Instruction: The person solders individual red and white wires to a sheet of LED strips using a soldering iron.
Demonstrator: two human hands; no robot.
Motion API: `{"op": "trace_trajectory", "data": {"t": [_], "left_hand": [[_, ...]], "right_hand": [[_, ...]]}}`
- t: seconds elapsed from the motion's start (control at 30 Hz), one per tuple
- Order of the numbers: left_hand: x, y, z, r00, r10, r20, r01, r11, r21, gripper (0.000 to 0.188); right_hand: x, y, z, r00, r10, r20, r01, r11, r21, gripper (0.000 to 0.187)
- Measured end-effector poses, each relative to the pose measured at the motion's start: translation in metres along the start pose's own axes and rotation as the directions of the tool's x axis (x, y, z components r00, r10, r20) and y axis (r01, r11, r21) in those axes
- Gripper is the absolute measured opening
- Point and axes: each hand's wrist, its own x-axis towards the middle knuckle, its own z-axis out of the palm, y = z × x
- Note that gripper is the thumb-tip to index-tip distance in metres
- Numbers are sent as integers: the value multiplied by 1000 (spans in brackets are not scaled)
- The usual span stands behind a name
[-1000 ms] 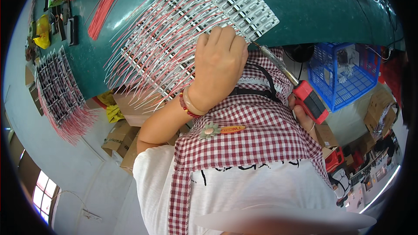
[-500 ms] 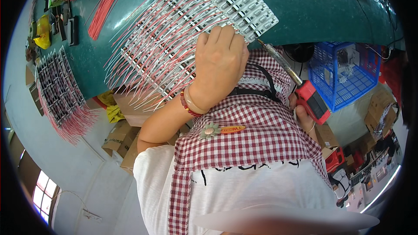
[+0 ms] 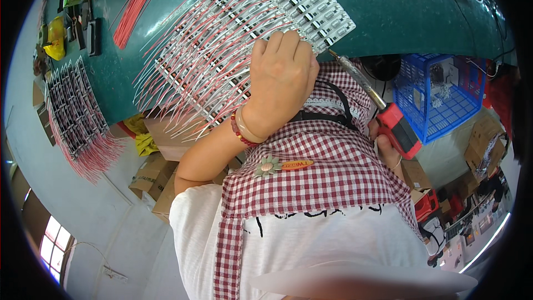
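Observation:
A panel of small boards in rows (image 3: 319, 14) lies at the near edge of the green table. Many thin red and white wires (image 3: 189, 66) fan out from it toward the left. My left hand (image 3: 282, 75) is closed over the panel's near right part, knuckles up; its fingertips and whatever they pinch are hidden beneath it. At the right, my right hand (image 3: 386, 147) grips a soldering iron (image 3: 398, 132) with a red and black body. The iron's metal shaft slants up and left, its tip close to the panel's near corner beside my left hand.
A bundle of red wires (image 3: 131, 18) lies on the table (image 3: 411, 11) at the left. Wired boards (image 3: 78, 111) hang over the left table edge. A blue plastic crate (image 3: 427, 133) stands at the right; cardboard boxes (image 3: 151, 176) are lower left.
My left hand has shifted very slightly, its wrist turning a little. The soldering iron and the panel look the same.

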Motion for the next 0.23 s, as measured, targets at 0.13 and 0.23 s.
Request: {"op": "trace_trajectory", "data": {"t": [0.13, 0.23], "left_hand": [[-2, 4, 1, 1000, -6, -9, 6, 1000, 18, 16], [-3, 5, -4, 1000, -26, 14, 26, 999, 25, 16]], "right_hand": [[7, -8, -5, 1000, 17, 19, -20, 988, 151, 28], [-2, 12, -6, 996, -24, -83, 29, 998, 55, 31]]}}
